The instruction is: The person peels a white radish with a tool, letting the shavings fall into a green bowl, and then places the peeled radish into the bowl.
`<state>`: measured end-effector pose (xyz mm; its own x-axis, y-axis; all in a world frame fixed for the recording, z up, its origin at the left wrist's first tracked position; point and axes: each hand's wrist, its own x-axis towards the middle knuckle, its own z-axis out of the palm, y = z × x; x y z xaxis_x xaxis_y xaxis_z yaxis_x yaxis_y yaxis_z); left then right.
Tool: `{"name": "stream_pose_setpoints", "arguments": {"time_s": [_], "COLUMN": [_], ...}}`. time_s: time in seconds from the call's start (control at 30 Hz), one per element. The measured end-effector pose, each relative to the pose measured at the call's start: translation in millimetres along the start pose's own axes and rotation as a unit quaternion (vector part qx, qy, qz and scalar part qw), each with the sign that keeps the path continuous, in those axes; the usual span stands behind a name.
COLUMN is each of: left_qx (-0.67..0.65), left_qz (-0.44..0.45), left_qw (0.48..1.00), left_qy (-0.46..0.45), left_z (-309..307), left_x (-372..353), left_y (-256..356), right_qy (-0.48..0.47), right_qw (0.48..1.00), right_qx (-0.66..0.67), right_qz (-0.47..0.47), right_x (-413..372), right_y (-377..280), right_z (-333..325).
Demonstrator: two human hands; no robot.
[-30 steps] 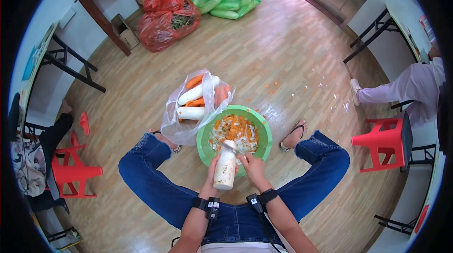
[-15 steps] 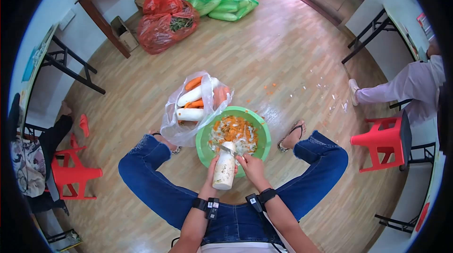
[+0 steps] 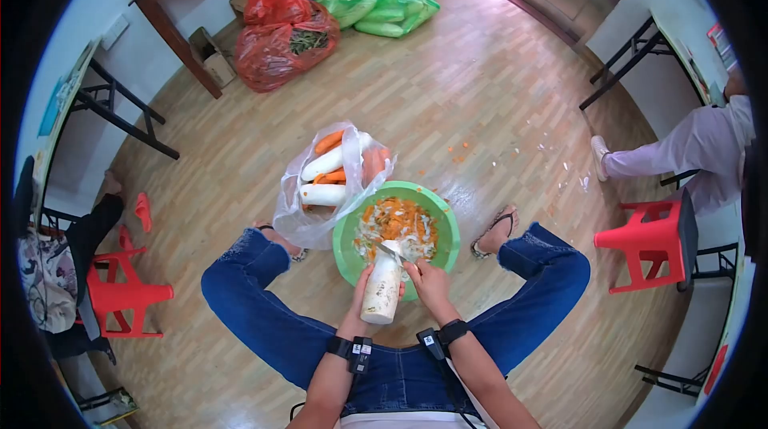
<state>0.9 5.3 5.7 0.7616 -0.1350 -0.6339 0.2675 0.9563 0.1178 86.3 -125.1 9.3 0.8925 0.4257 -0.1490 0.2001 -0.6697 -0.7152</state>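
My left hand (image 3: pixel 363 289) is wrapped around a white radish (image 3: pixel 382 293), its lower skin speckled with brown dirt and its upper end pale and bare. My right hand (image 3: pixel 430 283) grips a knife (image 3: pixel 392 249) with a short metal blade lying against the radish's upper end; the fingers hide its handle. Below both hands is a green basin (image 3: pixel 342 249), with orange and white peelings (image 3: pixel 396 223) heaped inside. Touching the basin's far left side, a clear plastic bag (image 3: pixel 292 213) holds several carrots (image 3: pixel 329 142) and white radishes (image 3: pixel 324 194).
Scraps of peel (image 3: pixel 458 151) dot the floor ahead. Red (image 3: pixel 280 37) and green (image 3: pixel 392 9) bags of vegetables stand at the back. Red stools (image 3: pixel 640 241) are at both sides; a person's leg (image 3: pixel 664 149) reaches in from the right.
The knife has shifted slightly and its blade has turned at the radish's upper end. The radish has moved a little toward me. Both hands keep their hold.
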Motion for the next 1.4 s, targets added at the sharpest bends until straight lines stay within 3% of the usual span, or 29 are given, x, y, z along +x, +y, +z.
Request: {"name": "stream_pose_setpoints", "arguments": {"time_s": [0.27,0.9,0.97,1.0,1.07,1.23,1.3,1.4], "left_qx": [-0.025,-0.028,-0.011,-0.01,0.019,0.022,0.044,0.066], "left_qz": [-0.015,-0.012,-0.018,-0.017,-0.025,-0.004,0.009,0.007], "left_qw": [0.999,1.0,0.998,0.998,0.998,1.0,0.999,0.997], "left_qy": [-0.044,-0.001,-0.053,-0.053,-0.058,-0.019,0.023,0.029], "left_z": [-14,-8,-12,-6,4,0,-3,-4], "left_x": [6,1,2,1,-9,-1,-1,1], "left_y": [0,-1,-1,-2,-1,-1,1,1], "right_qy": [0.024,0.021,0.046,0.047,-0.036,0.048,-0.005,-0.005], "right_qw": [0.999,0.998,0.99,0.99,0.959,0.978,0.998,1.0], "right_qx": [-0.025,-0.053,-0.011,-0.009,0.043,0.131,0.029,-0.006], "right_qz": [-0.015,0.019,0.132,0.132,0.278,0.157,0.05,0.025], "right_x": [3,5,6,8,10,16,8,6], "right_y": [6,22,43,51,57,20,7,2], "right_z": [10,25,39,33,22,13,3,2]}}
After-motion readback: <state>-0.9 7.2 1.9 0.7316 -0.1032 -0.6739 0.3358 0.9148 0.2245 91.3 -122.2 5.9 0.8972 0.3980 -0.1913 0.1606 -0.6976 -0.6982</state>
